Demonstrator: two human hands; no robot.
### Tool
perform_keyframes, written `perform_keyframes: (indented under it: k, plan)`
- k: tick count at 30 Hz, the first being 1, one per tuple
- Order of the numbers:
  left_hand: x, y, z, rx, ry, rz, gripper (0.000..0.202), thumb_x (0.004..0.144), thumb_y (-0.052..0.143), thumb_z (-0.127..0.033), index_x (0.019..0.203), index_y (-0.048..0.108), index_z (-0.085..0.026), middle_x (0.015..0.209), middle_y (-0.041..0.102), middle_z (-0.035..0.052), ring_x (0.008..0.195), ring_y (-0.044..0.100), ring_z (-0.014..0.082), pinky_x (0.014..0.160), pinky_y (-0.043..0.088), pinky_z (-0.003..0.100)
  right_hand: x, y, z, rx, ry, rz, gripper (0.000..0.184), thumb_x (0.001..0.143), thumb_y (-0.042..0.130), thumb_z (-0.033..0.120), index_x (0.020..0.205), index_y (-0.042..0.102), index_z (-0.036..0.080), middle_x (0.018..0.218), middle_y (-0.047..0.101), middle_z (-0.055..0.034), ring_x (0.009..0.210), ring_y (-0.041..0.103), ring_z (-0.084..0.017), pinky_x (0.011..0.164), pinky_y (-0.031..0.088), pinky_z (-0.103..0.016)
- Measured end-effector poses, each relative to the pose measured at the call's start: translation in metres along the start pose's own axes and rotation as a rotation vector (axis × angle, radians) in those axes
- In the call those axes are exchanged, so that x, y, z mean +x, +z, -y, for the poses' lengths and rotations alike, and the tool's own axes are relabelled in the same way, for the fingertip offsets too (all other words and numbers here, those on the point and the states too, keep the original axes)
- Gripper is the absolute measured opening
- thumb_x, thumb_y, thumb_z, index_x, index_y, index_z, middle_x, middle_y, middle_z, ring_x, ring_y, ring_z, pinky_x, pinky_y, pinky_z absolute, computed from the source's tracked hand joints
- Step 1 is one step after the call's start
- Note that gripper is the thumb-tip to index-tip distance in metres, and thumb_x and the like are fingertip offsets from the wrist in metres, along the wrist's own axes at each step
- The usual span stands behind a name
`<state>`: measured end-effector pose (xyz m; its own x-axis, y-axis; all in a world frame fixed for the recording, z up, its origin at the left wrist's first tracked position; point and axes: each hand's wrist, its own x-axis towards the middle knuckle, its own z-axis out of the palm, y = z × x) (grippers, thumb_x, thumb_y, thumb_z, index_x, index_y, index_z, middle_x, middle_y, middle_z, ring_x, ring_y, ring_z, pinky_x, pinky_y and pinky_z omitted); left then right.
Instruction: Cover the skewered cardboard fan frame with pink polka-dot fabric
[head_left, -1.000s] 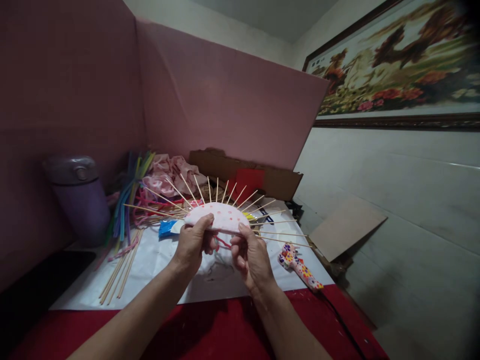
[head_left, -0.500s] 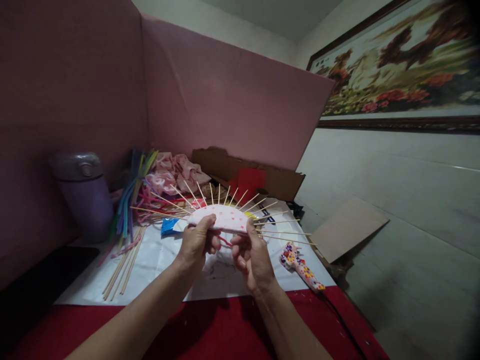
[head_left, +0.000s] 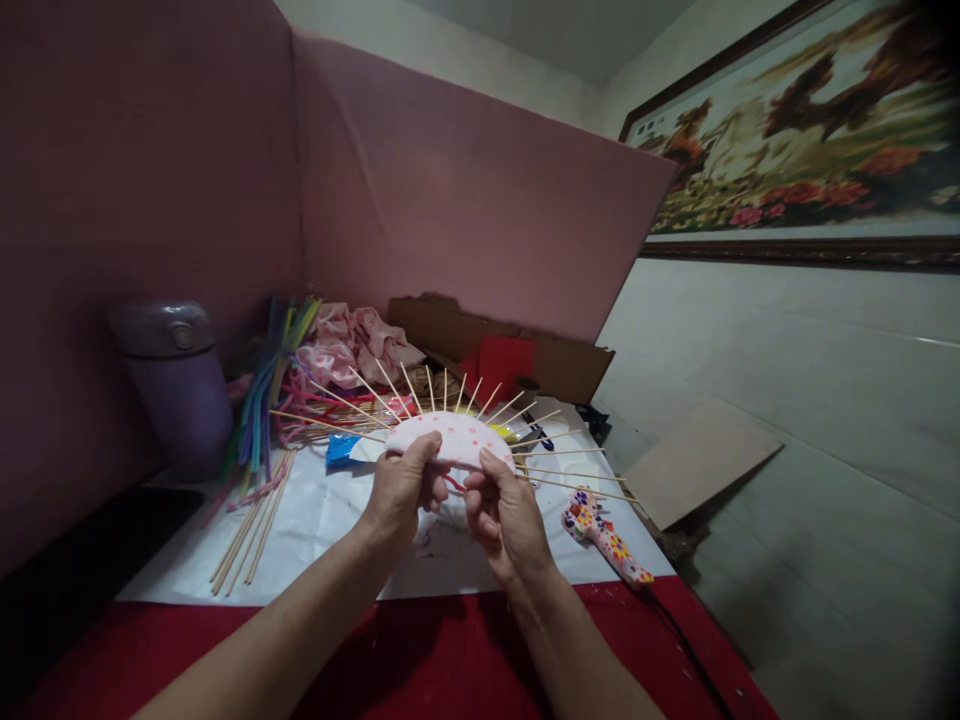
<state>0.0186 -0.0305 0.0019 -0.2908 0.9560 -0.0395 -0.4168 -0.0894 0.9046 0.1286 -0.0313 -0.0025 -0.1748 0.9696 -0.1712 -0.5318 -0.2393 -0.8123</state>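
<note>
A pale pink, dotted half-round fabric piece (head_left: 454,432) is held up above the table, with several thin wooden sticks (head_left: 407,388) fanning out from its curved edge. My left hand (head_left: 405,485) pinches its lower left part, thumb on the front face and fingers curled behind. At the lower right, my right hand (head_left: 506,510) grips it the same way, thumb on the front. Between the hands, below the straight edge, a short red strip (head_left: 454,483) shows; what it belongs to is hidden.
A flower-patterned glue gun (head_left: 606,535) with a black cord lies at right. At left are a purple bottle (head_left: 176,400), loose wooden sticks (head_left: 251,530) and coloured pipe cleaners (head_left: 261,400). Crumpled pink cloth (head_left: 356,345) and cardboard (head_left: 442,325) stand behind, on white sheeting (head_left: 315,560).
The fabric piece has tilted slightly, its right side lower, and my right thumb has shifted left over its front. The whole view has drifted a little. Both hands keep their hold.
</note>
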Motion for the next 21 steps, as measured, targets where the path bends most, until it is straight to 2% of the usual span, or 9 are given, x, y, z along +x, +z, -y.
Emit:
perform_keyframes:
  k: [7,11,14,17,21]
  plan:
    - [-0.004,0.001,-0.003,-0.004,0.045,0.056,0.034,0.068,0.063,-0.044,0.055,0.057,-0.013,0.032,0.052,0.0014,0.026,0.045,0.0116,0.028,0.031,0.021,0.0,-0.001,-0.003,0.025,-0.076,0.016,0.036,0.068,0.065,0.042,0.054,0.061,0.01,0.033,0.052,0.0017,0.02,0.029,-0.001,0.024,0.017,-0.011]
    - [-0.007,0.001,-0.003,0.109,0.126,0.153,0.044,0.072,0.06,-0.05,0.053,0.061,-0.01,0.036,0.056,0.0051,0.029,0.046,0.0102,0.032,0.032,0.02,0.001,-0.003,0.001,0.101,-0.025,0.002,0.032,0.068,0.066,0.039,0.052,0.058,0.012,0.031,0.049,0.004,0.019,0.026,0.0,0.024,0.018,-0.011]
    - [-0.009,0.0,-0.004,0.172,0.18,0.207,0.045,0.074,0.058,-0.051,0.056,0.062,-0.01,0.04,0.059,0.0059,0.032,0.048,0.0103,0.035,0.034,0.021,0.003,-0.005,0.004,0.17,0.014,0.062,0.03,0.067,0.065,0.037,0.051,0.056,0.013,0.03,0.047,0.0052,0.018,0.024,0.0,0.023,0.016,-0.012]
    - [-0.009,-0.001,-0.006,0.114,0.199,0.198,0.045,0.075,0.056,-0.053,0.058,0.061,-0.012,0.04,0.059,0.0054,0.032,0.049,0.0112,0.036,0.036,0.021,0.004,-0.007,0.007,0.197,0.001,0.095,0.031,0.067,0.064,0.038,0.051,0.055,0.014,0.03,0.047,0.0057,0.018,0.022,0.0,0.022,0.015,-0.012]
    - [-0.007,-0.003,-0.007,0.067,0.188,0.169,0.046,0.077,0.053,-0.052,0.053,0.058,-0.012,0.036,0.057,0.0055,0.028,0.045,0.0107,0.033,0.033,0.021,0.003,-0.006,0.008,0.177,-0.023,0.047,0.032,0.068,0.063,0.039,0.05,0.056,0.014,0.029,0.047,0.0042,0.018,0.024,-0.001,0.023,0.015,-0.012]
